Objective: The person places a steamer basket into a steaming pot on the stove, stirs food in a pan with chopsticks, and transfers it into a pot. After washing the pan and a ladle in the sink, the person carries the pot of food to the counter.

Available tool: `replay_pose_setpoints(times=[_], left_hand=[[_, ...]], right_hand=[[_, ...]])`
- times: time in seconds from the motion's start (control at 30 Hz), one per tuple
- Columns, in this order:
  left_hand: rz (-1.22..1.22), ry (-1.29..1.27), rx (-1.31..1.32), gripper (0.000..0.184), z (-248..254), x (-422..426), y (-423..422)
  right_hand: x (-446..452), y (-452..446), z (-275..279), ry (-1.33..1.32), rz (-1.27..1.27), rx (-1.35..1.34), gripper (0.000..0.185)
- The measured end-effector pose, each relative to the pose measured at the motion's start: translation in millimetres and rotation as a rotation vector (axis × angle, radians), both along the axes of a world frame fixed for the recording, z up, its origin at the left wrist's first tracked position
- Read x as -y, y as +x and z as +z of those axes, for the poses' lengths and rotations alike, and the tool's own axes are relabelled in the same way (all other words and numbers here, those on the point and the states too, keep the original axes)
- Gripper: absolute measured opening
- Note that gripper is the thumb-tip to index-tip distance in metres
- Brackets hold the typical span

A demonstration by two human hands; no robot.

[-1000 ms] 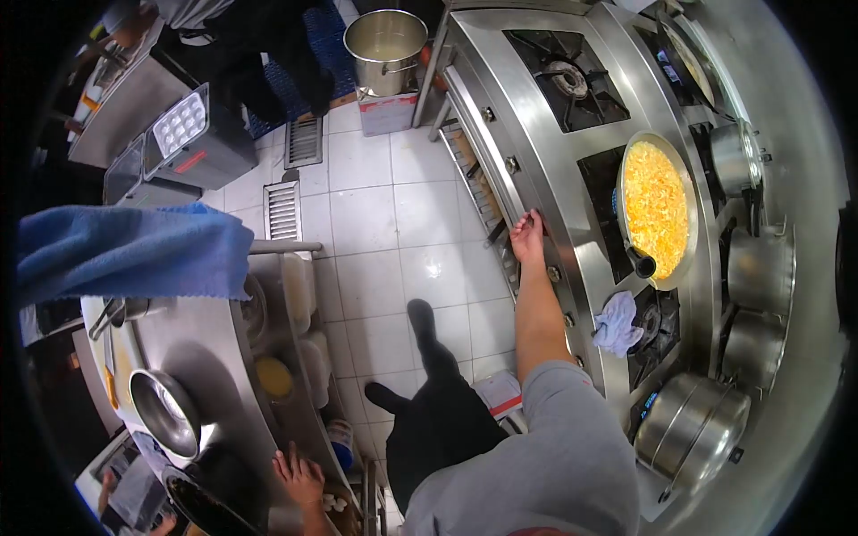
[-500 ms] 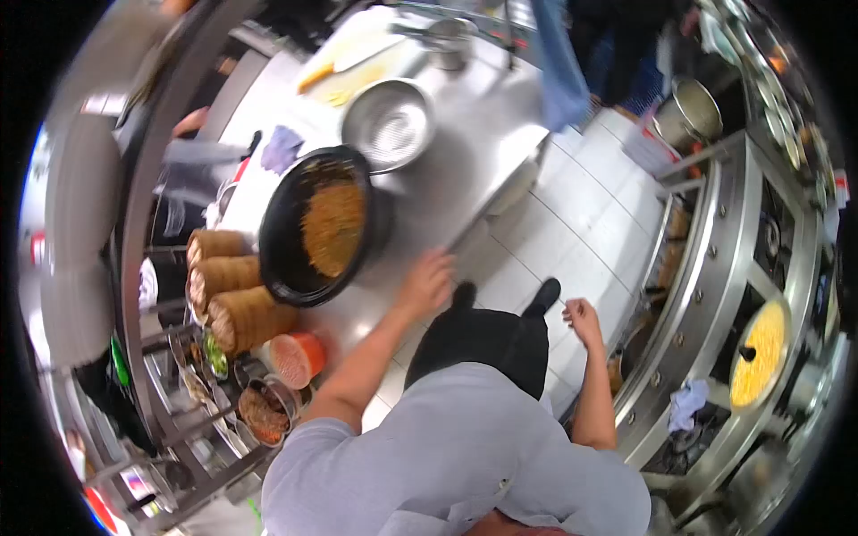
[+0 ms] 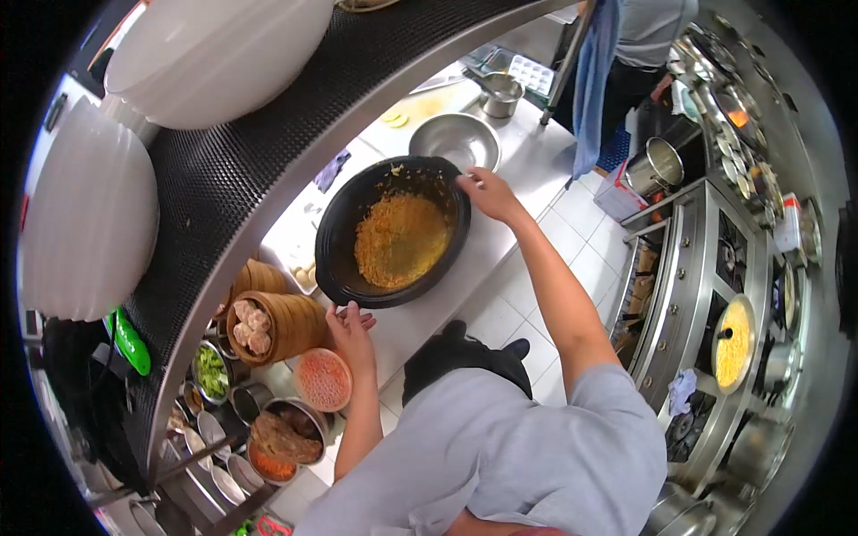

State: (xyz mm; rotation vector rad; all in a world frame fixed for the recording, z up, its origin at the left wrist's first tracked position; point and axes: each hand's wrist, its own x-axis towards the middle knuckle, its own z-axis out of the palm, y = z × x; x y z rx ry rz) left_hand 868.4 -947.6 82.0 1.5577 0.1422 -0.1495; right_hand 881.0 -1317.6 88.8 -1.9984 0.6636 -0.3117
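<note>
A large black oval pot (image 3: 329,234) stands on the steel counter, holding a crumbly yellow-orange mixture (image 3: 398,237) that looks wet on one side. My right hand (image 3: 489,194) grips the pot's rim at its far right end, fingers closed over the edge. My left hand (image 3: 354,332) is at the near left end, with bent fingers against the underside of the rim. A metal bowl (image 3: 456,141) sits just behind the pot. Bamboo steamers (image 3: 295,327) with dumplings stand beside my left hand, near a red perforated basket (image 3: 323,380).
A black-matted shelf (image 3: 268,134) carrying white bowls (image 3: 219,62) overhangs the counter on the left. Food containers and a meat pot (image 3: 290,433) line the lower left. Stoves (image 3: 684,295) run along the right, with a yellow-filled pan (image 3: 735,344). Another person (image 3: 648,31) stands at the back.
Both hands have come to the black pot: my right hand from beside my body, my left from over the counter's edge. The view has shifted, and the shelf now shows larger.
</note>
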Motion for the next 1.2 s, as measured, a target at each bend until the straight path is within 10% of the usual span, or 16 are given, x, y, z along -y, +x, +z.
replay_pose_setpoints(times=[0.47, 0.93, 1.2], left_hand=[[-0.319, 0.510, 0.114, 0.051, 12.4, -33.8, 23.0], [-1.203, 0.418, 0.361, 0.074, 45.7, 126.6, -152.8], [-1.683, 0.150, -0.147, 0.051, 85.6, 299.2, -400.2]], right_hand=[[-54.1, -59.2, -16.2, -0.116, -0.058, 0.032, 0.042], [-61.2, -494.8, 45.4, 0.060, -0.916, -0.053, 0.037], [-33.5, -770.7, 76.7, 0.021, -1.335, -0.187, 0.050]])
